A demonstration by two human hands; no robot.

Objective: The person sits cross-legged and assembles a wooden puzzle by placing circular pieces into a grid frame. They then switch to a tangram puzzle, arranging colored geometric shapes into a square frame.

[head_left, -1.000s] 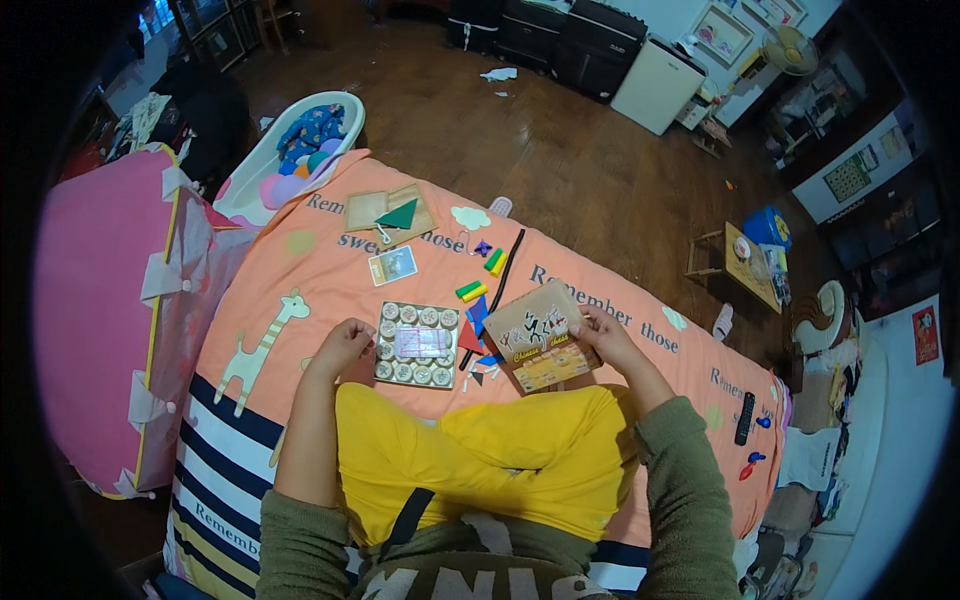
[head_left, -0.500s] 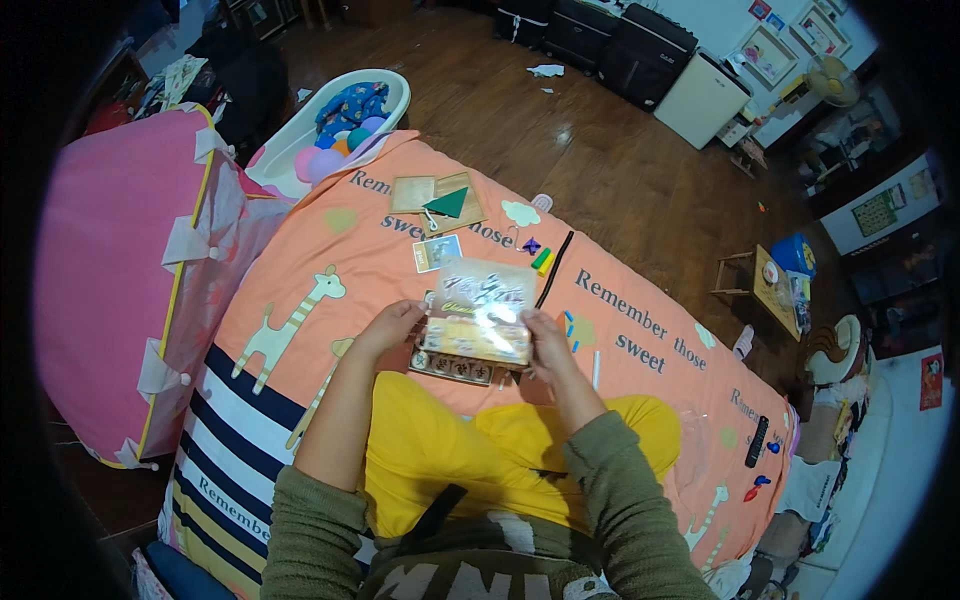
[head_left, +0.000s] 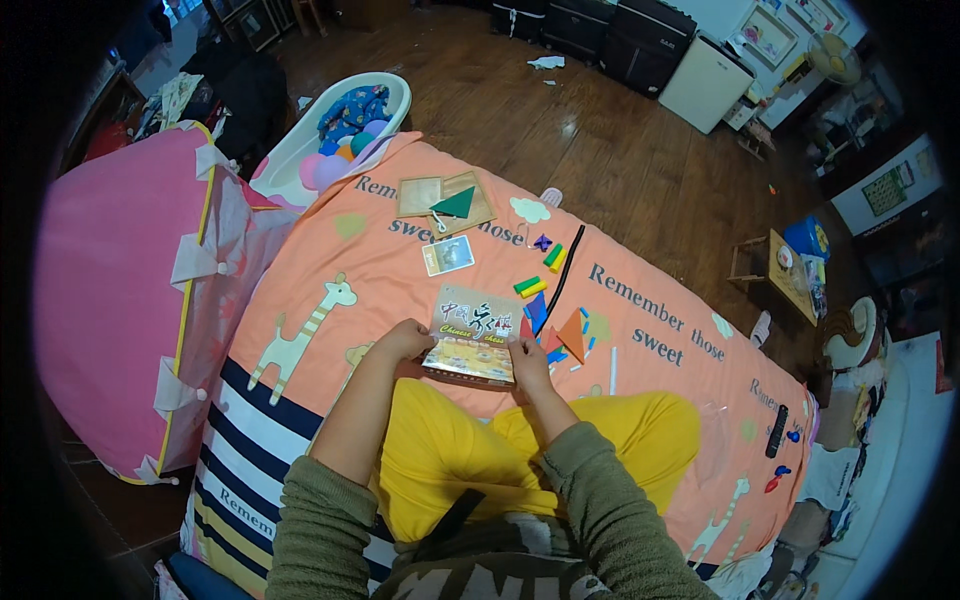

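Note:
A flat cardboard game box with a printed lid (head_left: 474,340) lies in front of my crossed legs on the bed. My left hand (head_left: 406,341) grips its left edge, fingers curled against the side. On the opposite edge my right hand (head_left: 530,366) holds on, thumb over the top. The lid sits down over the lower part of the box, whose contents are hidden. Close to my right hand lie an orange triangle block (head_left: 572,336) and a blue flat piece (head_left: 537,312). Just beyond the box is a small picture card (head_left: 449,256).
Wooden trays (head_left: 470,190) with a green triangle (head_left: 454,203) lie farther off. Green and yellow blocks (head_left: 533,286) and a black strip (head_left: 562,278) are right of the box. A pink fabric bin (head_left: 120,300) stands left; a white tub (head_left: 400,95) is beyond the bed.
The lid was raised and tilted over the box, with rows of round pieces showing below; it now lies lower and covers them. Colored pieces behind it have come into sight.

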